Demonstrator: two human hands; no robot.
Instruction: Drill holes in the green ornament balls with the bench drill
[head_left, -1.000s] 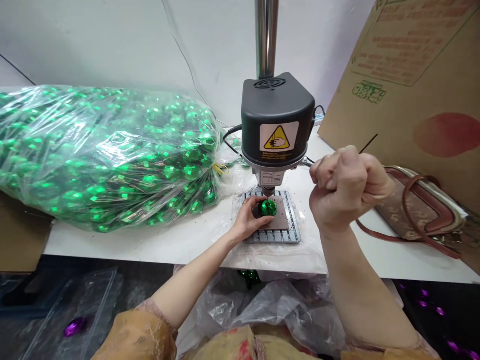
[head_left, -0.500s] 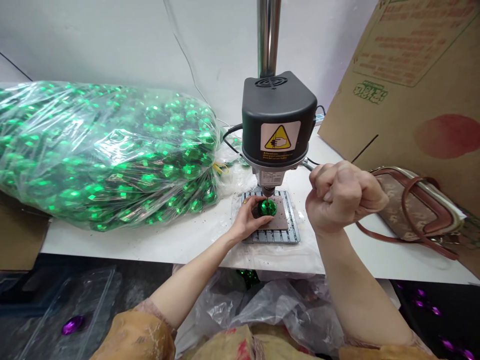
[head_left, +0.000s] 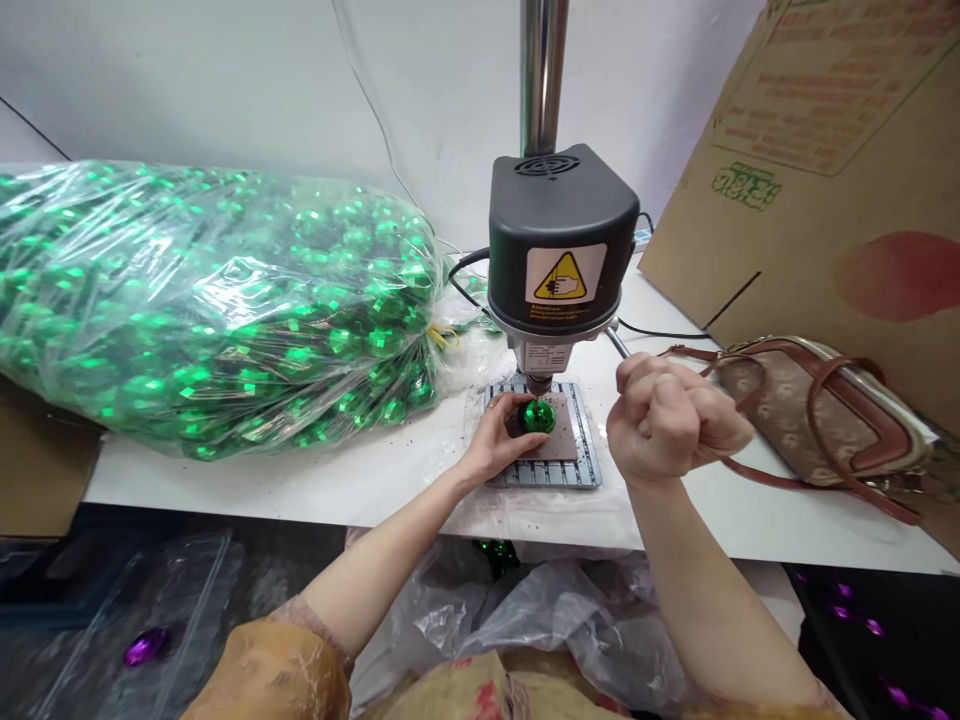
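Observation:
A shiny green faceted ball sits on the brown pad of the drill press's slotted base plate. My left hand pinches it from the left between thumb and fingers. Directly above is the chuck of the black-topped drill press; the bit's tip reaches the top of the ball, but I cannot tell how deep it is. My right hand is closed in a fist at the end of the metal feed lever, whose grip is hidden inside the fingers.
A big clear bag of green balls lies on the white table at left. A brown handbag and a tall cardboard box stand at right. Clear plastic hangs below the table edge, with purple balls lower down.
My right hand has come down and a little left with the lever. My left hand and the green ball stay in place under the chuck.

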